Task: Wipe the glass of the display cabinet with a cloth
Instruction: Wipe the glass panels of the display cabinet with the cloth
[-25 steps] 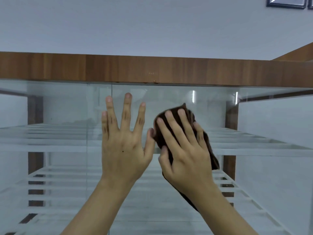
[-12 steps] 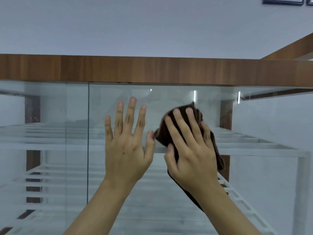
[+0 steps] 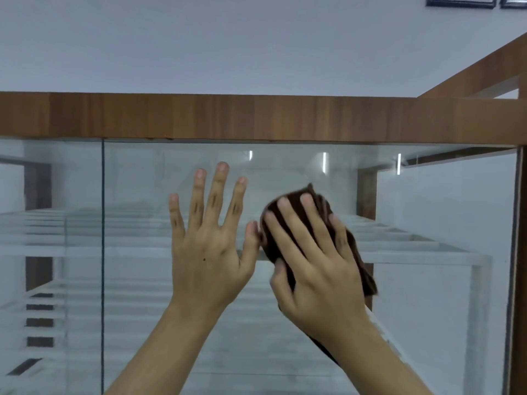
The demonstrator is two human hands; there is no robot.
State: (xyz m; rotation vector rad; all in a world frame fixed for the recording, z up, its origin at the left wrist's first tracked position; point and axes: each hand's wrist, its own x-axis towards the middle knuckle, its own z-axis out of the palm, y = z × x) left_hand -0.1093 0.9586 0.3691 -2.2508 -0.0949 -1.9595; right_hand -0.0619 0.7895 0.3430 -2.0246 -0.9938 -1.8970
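The display cabinet's front glass (image 3: pixel 427 223) fills the lower part of the view under a brown wooden top rail (image 3: pixel 256 118). My right hand (image 3: pixel 313 266) presses a dark brown cloth (image 3: pixel 302 195) flat against the pane, fingers spread over it. A tail of the cloth hangs below my wrist. My left hand (image 3: pixel 211 246) lies flat on the glass just left of the cloth, fingers apart, holding nothing. Its thumb nearly touches the cloth.
A vertical seam (image 3: pixel 102 252) between two glass panes runs left of my hands. White slatted shelves (image 3: pixel 399 240) show behind the glass. The cabinet's right corner post (image 3: pixel 517 280) stands at the far right. Picture frames (image 3: pixel 462 1) hang on the grey wall above.
The cloth under my right hand has slid slightly right and up along the pane. The view has shifted right, so the pane seam has moved left and the right corner post has appeared.
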